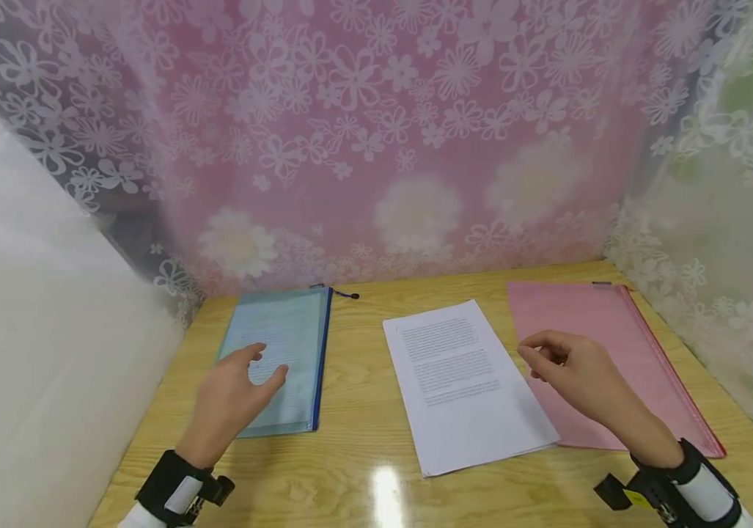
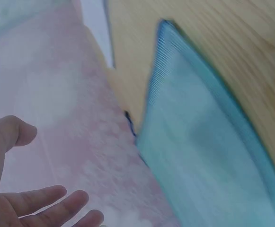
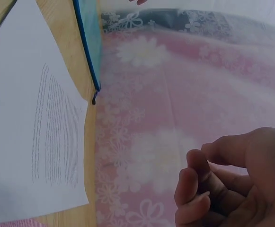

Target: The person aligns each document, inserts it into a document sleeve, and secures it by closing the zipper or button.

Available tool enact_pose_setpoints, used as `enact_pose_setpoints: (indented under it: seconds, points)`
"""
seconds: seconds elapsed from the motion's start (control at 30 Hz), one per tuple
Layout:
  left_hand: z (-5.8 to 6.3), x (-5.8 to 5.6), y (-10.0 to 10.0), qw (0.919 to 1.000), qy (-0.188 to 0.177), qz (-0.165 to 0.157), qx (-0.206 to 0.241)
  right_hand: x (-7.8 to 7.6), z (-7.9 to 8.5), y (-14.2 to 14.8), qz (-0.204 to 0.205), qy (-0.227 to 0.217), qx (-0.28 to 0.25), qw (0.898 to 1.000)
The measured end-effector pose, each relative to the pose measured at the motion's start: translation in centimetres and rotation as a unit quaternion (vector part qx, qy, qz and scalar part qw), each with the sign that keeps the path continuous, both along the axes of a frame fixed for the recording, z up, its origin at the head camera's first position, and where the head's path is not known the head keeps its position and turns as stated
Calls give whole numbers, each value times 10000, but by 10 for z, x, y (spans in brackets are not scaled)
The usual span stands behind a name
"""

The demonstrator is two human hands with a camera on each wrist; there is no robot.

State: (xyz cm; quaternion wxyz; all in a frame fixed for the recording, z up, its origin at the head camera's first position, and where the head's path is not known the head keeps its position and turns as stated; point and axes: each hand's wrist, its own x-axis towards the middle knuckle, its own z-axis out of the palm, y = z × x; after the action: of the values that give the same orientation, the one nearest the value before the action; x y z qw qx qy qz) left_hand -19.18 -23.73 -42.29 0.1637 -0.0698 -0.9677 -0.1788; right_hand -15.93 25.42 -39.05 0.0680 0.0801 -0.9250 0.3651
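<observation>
My left hand (image 1: 227, 400) hovers over a blue zip folder (image 1: 277, 418) on the left of the table, thumb and fingers spread and nothing between them. A printed sheet shows through the folder's cover. In the left wrist view the fingers (image 2: 57, 208) stand apart from the folder (image 2: 199, 123). My right hand (image 1: 577, 370) hangs above a pink zip folder (image 1: 620, 352), near the right edge of a stack of printed paper (image 1: 455, 433). Its fingers (image 3: 189, 184) are loosely curled, thumb close to the index finger, holding nothing. The paper overlaps the pink folder's left side.
The yellow wood-grain table (image 1: 356, 367) ends at the back against a pink flowered curtain (image 1: 383, 161). A white sheet (image 1: 39, 293) hangs along the left, and a pale flowered curtain (image 1: 732, 279) on the right. The blue folder's zip pull (image 1: 353, 295) points toward the paper.
</observation>
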Motion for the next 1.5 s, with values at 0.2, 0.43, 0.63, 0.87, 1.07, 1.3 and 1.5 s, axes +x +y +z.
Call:
enact_pose_setpoints:
  seconds: [0.2,0.43,0.63,0.87,1.07,1.3,1.5]
  points:
    - [10,7,21,9998,34,-153,130,-7,-3,20,-291,393,325,9983]
    - [10,8,25,9995,-62,-204,231,-27,-13,60,-913,814,320,9920]
    - [5,5,21,9993,-203,-176,265,-46,-12,89,-1400,444,574,9875]
    - [1,6,18,9990,-236,-124,345,-75,-18,124,-1548,-51,820,9845]
    - [-2,8,19,9996,-100,-57,268,-103,-35,159,-1479,-419,1040,9826]
    - [-7,9,19,9995,169,-166,212,-133,-71,191,-1666,-731,1082,9774]
    - [-12,11,19,9996,29,-163,231,-143,-77,194,-1878,-1125,1218,9681]
